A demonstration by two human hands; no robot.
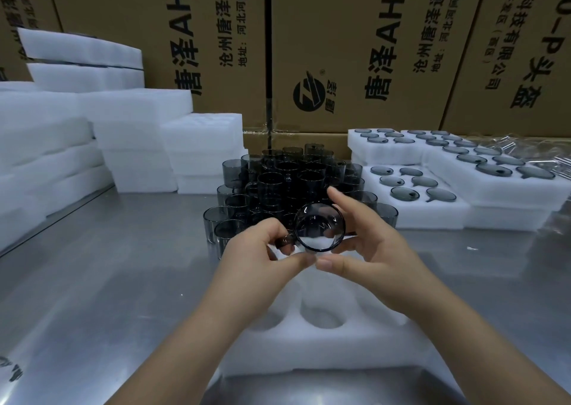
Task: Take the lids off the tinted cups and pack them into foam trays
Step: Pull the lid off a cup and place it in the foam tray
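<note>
The left hand (262, 251) and the right hand (375, 250) are showing bare. The left forearm (185, 343) and the right forearm (469, 330) are also showing uncovered down to the lower edge. The thumbnails (325, 262) are looking short and trimmed.

A factory packing station: brown printed cardboard cartons (355, 49) line the far side, and white foam trays (136, 145) are stacked at left on a brushed steel worktable (92, 265).
</note>
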